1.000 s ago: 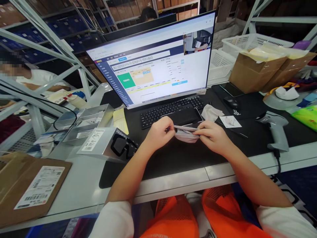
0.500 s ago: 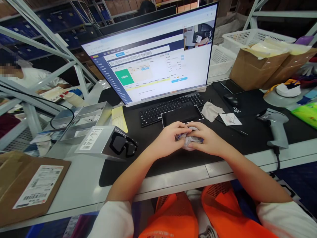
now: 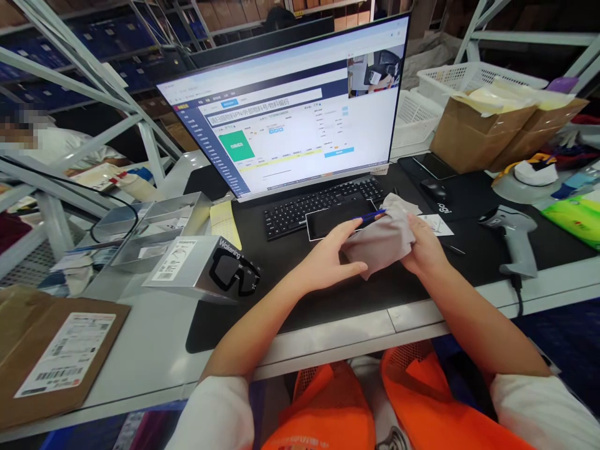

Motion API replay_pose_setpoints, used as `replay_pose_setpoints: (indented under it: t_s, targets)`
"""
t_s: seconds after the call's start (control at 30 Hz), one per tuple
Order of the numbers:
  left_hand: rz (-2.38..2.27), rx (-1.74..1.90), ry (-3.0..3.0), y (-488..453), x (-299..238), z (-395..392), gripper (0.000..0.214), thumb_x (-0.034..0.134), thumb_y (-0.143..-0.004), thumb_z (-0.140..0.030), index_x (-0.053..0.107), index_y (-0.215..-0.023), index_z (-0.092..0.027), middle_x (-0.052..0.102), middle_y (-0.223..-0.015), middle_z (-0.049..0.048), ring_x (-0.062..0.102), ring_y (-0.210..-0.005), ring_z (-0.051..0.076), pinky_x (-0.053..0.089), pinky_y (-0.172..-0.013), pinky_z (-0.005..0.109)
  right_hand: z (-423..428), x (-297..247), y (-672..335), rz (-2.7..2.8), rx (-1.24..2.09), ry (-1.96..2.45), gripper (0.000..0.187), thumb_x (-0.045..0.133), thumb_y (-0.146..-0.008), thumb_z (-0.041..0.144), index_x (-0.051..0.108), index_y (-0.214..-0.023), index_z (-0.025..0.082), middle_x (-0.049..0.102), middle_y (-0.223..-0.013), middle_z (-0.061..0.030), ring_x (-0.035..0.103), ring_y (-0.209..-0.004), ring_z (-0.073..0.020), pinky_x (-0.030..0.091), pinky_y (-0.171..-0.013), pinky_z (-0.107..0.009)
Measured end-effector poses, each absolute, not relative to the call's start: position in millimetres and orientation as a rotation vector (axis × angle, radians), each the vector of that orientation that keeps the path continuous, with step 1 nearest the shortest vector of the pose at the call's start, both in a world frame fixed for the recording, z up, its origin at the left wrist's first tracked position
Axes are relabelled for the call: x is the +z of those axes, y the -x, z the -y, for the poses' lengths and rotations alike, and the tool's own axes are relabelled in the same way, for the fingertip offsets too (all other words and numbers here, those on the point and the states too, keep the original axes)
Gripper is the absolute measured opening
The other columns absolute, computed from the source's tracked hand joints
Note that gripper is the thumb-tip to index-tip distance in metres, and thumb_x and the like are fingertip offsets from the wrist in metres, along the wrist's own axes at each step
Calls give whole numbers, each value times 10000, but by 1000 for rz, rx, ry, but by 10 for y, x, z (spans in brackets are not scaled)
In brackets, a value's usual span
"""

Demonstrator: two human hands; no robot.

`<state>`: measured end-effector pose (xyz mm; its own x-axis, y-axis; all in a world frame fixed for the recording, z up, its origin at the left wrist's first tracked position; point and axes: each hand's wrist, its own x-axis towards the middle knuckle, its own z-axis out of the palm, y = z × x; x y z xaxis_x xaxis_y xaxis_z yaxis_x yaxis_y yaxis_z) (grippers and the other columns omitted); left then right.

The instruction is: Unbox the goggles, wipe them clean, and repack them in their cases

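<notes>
A grey soft pouch (image 3: 382, 242) is held over the black desk mat (image 3: 300, 294), just in front of the keyboard (image 3: 323, 203). My left hand (image 3: 332, 259) grips its near left side with the fingers closed on it. My right hand (image 3: 424, 244) is closed on its right side. A thin blue part (image 3: 370, 217) sticks out of the pouch's top, over a black phone (image 3: 340, 219) lying flat by the keyboard. What the pouch holds is mostly hidden.
A monitor (image 3: 290, 112) stands behind the keyboard. A silver box printed with sunglasses (image 3: 206, 269) lies at the left, a labelled brown envelope (image 3: 51, 356) nearer the edge. A barcode scanner (image 3: 513, 237), a mouse (image 3: 434, 187), cardboard boxes (image 3: 482, 134) and white baskets (image 3: 450, 78) sit at the right. A co-worker's shoulder (image 3: 56, 140) shows far left.
The hands were pressed together around a small bunched bundle; now they are apart, with the grey pouch spread out between them and shifted slightly right and farther from me.
</notes>
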<state>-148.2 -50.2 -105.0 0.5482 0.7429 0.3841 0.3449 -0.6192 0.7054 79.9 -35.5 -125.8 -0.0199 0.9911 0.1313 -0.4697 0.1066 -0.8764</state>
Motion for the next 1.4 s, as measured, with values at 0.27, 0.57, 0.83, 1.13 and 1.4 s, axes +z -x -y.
replay_pose_setpoints:
  t_s: [0.27, 0.57, 0.83, 1.13, 1.4]
  targets:
    - [-1117, 1146, -2198, 1276, -1260, 513, 372, 572, -983, -431, 676, -1231, -174, 702, -1250, 135, 693, -1092, 231, 571, -936, 369, 244, -1215, -955, 698, 1469, 630, 315, 670, -914, 526, 739, -1026, 240, 767, -996, -33, 719, -1068, -260, 609, -958, -407]
    - [-1511, 971, -2043, 1574, -928, 224, 359, 515, -969, -415, 751, -1009, -148, 686, -695, 24, 628, -610, 155, 509, -629, 262, -166, -1147, -1367, 409, 1341, 496, 244, 554, -998, 391, 722, -1066, 228, 775, -929, -3, 735, -974, -187, 610, -941, -334]
    - [-1948, 815, -2265, 1819, -932, -275, 374, 545, -912, -317, 748, -1170, -138, 670, -1219, 169, 616, -1200, 323, 472, -1098, 462, -331, -1153, -1615, 251, 1190, 518, 286, 480, -1044, 354, 694, -914, 216, 760, -922, -3, 724, -1001, -158, 597, -969, -302]
    - [-1750, -50, -2428, 1407, -671, -92, 666, 487, -937, -617, 572, -1458, -212, 684, -1363, 144, 667, -1219, 367, 502, -1029, 452, -308, -1303, -1356, 299, 1126, 582, 213, 635, -963, 412, 679, -895, 216, 751, -1039, -44, 669, -1187, -199, 586, -1027, -357]
    - [-1320, 62, -2173, 1023, -764, -493, 798, 455, -934, -703, 480, -1516, -158, 554, -1519, 143, 620, -1324, 285, 483, -1069, 351, -245, -1256, -1305, 112, 1199, 536, 168, 566, -1001, 295, 662, -907, 194, 740, -1000, -48, 702, -1081, -194, 602, -1001, -367]
